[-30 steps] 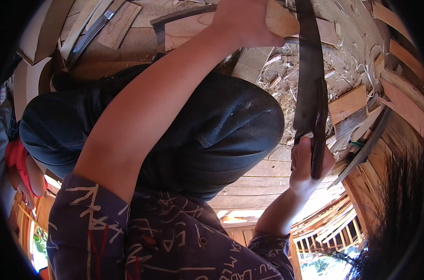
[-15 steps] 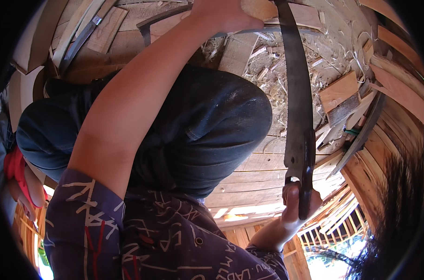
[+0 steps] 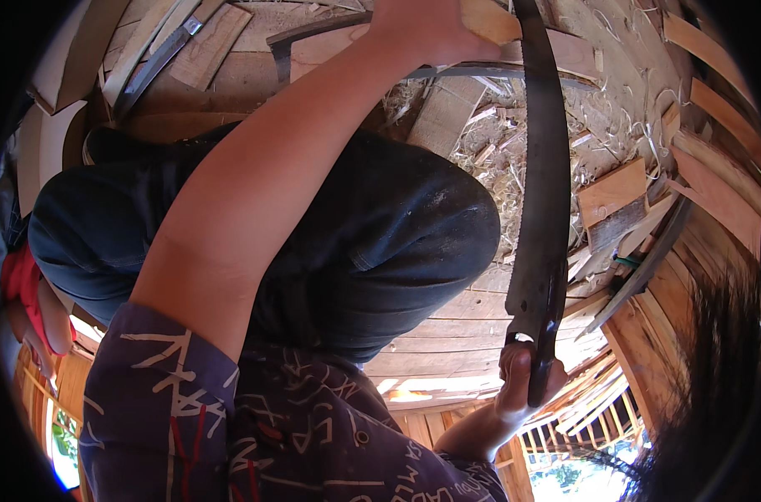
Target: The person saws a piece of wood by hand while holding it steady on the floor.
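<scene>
At the top of the view, my left hand [image 3: 422,32] bears on a pale wooden board [image 3: 571,53]. Its thumb lies stretched along the wood, while the other fingers are cut off by the frame's upper edge. My right hand [image 3: 519,378], low on the right, is closed around the dark handle of a handsaw [image 3: 546,159]. The long dark blade runs away from me, its toothed edge facing left. Its far end crosses the board just right of my left thumb. Whether the teeth are in the wood is hard to make out.
Shavings and offcuts [image 3: 502,159] litter the plank floor beyond my bent knee [image 3: 422,217]. A wood block [image 3: 612,197] lies right of the saw, near stacked curved planks [image 3: 719,176]. A blade-like tool [image 3: 159,65] rests at upper left. Part of another person in red [image 3: 25,280] shows at far left.
The whole view has shifted slightly, so the scene sits lower and mostly farther right. The saw's handle end, with my right hand, has swung a little left. My left hand stays on the board.
</scene>
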Demonstrator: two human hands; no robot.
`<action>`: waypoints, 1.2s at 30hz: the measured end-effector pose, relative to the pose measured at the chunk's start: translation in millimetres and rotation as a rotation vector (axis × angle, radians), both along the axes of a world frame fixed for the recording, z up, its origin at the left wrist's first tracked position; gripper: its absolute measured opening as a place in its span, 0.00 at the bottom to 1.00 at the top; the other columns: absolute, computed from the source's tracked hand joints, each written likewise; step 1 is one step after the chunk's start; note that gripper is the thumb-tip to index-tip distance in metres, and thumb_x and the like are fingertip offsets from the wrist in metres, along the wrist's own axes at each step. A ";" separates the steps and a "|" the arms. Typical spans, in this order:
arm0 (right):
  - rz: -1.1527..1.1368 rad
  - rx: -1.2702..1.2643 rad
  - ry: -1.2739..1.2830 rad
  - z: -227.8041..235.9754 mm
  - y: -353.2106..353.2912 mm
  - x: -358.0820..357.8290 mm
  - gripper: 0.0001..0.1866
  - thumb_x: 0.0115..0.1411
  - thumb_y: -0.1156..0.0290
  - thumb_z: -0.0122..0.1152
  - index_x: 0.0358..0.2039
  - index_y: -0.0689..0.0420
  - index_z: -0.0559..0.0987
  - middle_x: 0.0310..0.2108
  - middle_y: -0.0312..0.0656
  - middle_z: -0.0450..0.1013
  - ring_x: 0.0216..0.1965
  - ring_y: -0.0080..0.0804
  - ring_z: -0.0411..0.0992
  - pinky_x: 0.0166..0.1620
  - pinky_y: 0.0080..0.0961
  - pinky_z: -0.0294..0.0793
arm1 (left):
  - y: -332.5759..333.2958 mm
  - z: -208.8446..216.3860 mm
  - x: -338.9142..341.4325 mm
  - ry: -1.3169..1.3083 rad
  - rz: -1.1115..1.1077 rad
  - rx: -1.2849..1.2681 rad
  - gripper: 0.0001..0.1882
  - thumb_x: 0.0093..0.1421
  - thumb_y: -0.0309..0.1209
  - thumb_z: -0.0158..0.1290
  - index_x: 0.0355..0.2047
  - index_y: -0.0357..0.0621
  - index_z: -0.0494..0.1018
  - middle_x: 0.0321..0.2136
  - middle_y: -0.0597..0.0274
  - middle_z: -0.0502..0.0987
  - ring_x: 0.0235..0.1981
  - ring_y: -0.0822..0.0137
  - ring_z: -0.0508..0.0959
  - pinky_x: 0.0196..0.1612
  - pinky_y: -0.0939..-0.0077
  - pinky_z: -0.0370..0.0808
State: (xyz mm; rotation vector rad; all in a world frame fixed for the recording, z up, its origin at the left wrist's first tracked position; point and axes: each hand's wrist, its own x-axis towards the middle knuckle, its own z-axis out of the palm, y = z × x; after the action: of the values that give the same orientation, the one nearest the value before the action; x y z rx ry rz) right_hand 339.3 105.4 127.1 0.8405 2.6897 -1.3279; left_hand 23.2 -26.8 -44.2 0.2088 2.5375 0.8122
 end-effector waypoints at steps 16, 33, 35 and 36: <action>-0.012 0.059 -0.039 -10.9 24.1 12.5 0.21 0.62 0.66 0.57 0.14 0.58 0.64 0.08 0.32 0.56 0.09 0.15 0.52 0.14 0.19 0.45 | 0.3 -12.4 -4.7 0.079 -0.050 0.011 0.48 0.39 0.57 0.63 0.51 0.29 0.67 0.48 0.42 0.76 0.52 0.49 0.76 0.57 0.62 0.70; -0.013 0.075 -0.033 -9.6 30.8 22.1 0.17 0.65 0.68 0.55 0.20 0.62 0.68 0.09 0.32 0.57 0.09 0.15 0.50 0.14 0.17 0.46 | -7.2 -18.5 -0.2 0.181 -0.080 -0.032 0.49 0.41 0.60 0.61 0.53 0.31 0.67 0.48 0.43 0.76 0.53 0.52 0.75 0.58 0.59 0.68; 0.044 0.091 -0.027 -13.3 31.5 2.9 0.16 0.65 0.68 0.54 0.21 0.63 0.68 0.09 0.32 0.56 0.09 0.15 0.50 0.14 0.17 0.47 | -1.4 -19.8 -4.0 0.062 -0.003 -0.002 0.49 0.40 0.59 0.62 0.53 0.31 0.66 0.49 0.43 0.75 0.54 0.52 0.74 0.59 0.58 0.67; 0.084 0.069 -0.005 -14.1 30.4 -12.1 0.16 0.65 0.68 0.54 0.21 0.63 0.69 0.09 0.32 0.56 0.09 0.15 0.50 0.14 0.17 0.47 | -0.4 -19.3 -6.4 0.008 0.042 0.006 0.49 0.39 0.58 0.63 0.53 0.31 0.66 0.50 0.43 0.75 0.55 0.52 0.74 0.59 0.57 0.66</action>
State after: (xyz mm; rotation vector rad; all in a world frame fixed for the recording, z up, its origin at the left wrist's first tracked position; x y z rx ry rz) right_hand 327.2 135.7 113.0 0.7263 2.7476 -1.2212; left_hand 16.8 -27.2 -63.5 0.1617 2.5550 0.8369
